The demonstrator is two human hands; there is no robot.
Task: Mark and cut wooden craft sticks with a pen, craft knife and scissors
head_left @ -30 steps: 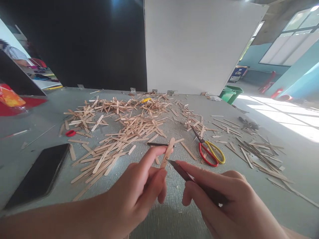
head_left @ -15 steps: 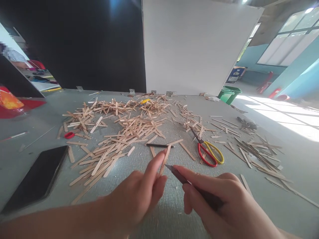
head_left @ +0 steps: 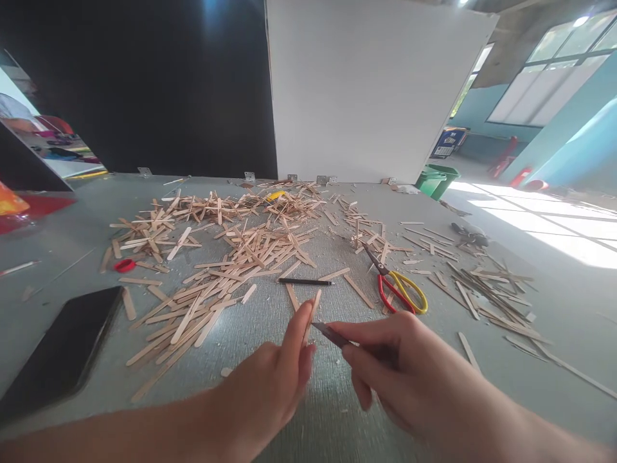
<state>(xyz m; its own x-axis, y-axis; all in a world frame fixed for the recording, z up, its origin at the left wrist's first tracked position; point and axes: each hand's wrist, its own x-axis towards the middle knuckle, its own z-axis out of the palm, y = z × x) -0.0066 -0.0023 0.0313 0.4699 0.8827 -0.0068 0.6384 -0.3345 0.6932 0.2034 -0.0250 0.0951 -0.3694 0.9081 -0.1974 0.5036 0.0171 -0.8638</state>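
Noted at the counter (head_left: 318,437): heaped wooden sticks (head_left: 260,251) toward its far edge, the left hand (head_left: 270,386) and right hand (head_left: 409,360), a phone (head_left: 62,347) on its left side, scissors (head_left: 382,270) toward the right edge, a knife (head_left: 331,335) gripped in the right fingers, and, beside its tip, one stick (head_left: 315,307) pinched in the left fingers.

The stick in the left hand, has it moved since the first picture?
Yes, down in view: the stick overlapped the pen, now its tip sits below it.
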